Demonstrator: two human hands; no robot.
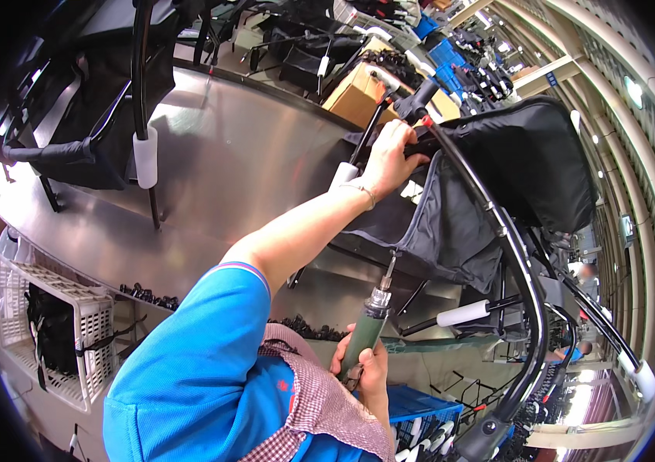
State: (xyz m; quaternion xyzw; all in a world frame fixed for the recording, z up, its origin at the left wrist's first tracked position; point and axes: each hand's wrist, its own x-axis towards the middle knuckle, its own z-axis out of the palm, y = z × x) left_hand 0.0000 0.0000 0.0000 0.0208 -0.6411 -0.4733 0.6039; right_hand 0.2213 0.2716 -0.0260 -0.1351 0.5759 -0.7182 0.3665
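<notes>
My left hand (395, 158) reaches forward, its fingers curled over the dark upper edge of a black fabric seat (450, 223). The seat hangs on a curved black tubular frame (518, 262), which looks like a stroller's. Closer in, my right hand (364, 366) is wrapped round a green electric screwdriver (366, 331). Its bit points up and away, near the seat's lower edge; whether it touches anything I cannot tell. A black fabric canopy or panel (527, 162) spreads right of my left hand. White foam sleeves (462, 313) cover parts of the frame.
Another black fabric frame (96, 131) stands at left on the shiny metal table (227, 154). Small black parts (150, 296) line the table's near edge. A white crate (58, 331) stands lower left, a blue crate (423, 404) below. Cardboard boxes (350, 96) sit at the back.
</notes>
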